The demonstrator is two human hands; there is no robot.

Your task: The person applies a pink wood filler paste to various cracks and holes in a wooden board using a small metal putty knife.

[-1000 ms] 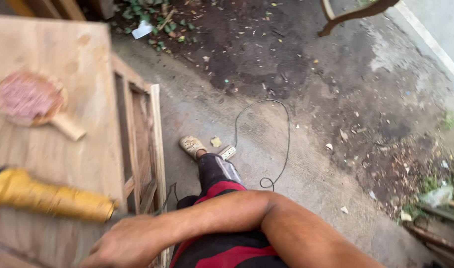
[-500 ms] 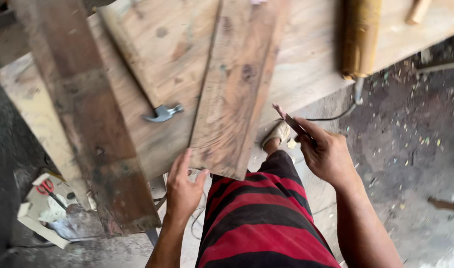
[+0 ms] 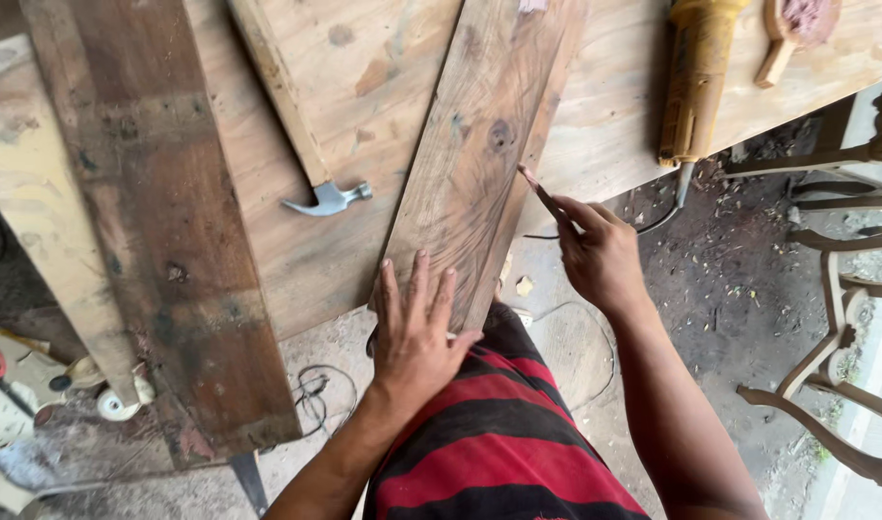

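Item: 1 weathered plank (image 3: 479, 144), lying slantwise on a plywood bench (image 3: 595, 125), its near end overhanging the edge. Left hand (image 3: 417, 332) lies flat on that end, fingers spread, apparently to steady it. Right hand (image 3: 600, 255) pinches a pencil (image 3: 542, 193), fingers closed on it, tip at the plank's edge. Nearby: 1 claw hammer (image 3: 327, 199), 1 yellow power tool (image 3: 696, 77). Below: dirt floor (image 3: 739, 289), carved chair frame (image 3: 845, 289).

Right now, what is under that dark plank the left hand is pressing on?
The plank lies on the pale plywood tabletop, its near end sticking out past the edge. The left hand rests flat on that end. Whatever the plank covers cannot be seen.
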